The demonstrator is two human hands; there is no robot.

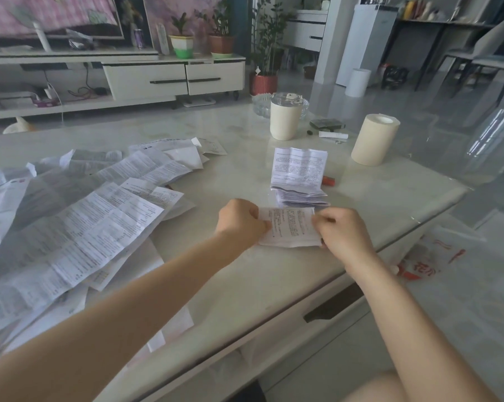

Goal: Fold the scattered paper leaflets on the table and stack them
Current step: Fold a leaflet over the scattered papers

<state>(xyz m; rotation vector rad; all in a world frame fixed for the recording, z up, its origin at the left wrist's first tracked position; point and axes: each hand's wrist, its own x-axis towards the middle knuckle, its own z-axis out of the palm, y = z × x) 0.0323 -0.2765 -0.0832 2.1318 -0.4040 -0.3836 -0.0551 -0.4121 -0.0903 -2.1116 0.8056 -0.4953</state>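
Head view, left hand (240, 220) and right hand (342, 227) with fingers curled tight, pinching opposite short edges of a small white printed paper leaflet (289, 226), flat on the pale marble desk (245, 285), long axis left-right, just before the folded stack (298, 177).

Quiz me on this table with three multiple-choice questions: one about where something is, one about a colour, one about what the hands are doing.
1. Where is the stack of folded leaflets?
A. Just beyond the hands
B. On the floor
C. Inside the cup

2. What colour is the lidded cup?
A. Cream
B. Black
C. Blue

3. What are the left hand and right hand doing?
A. Resting empty
B. Gripping one leaflet at opposite ends
C. Lifting the cup

Answers: 1 A, the stack lies past the held leaflet. 2 A, its body is cream. 3 B, fingers pinch both side edges.
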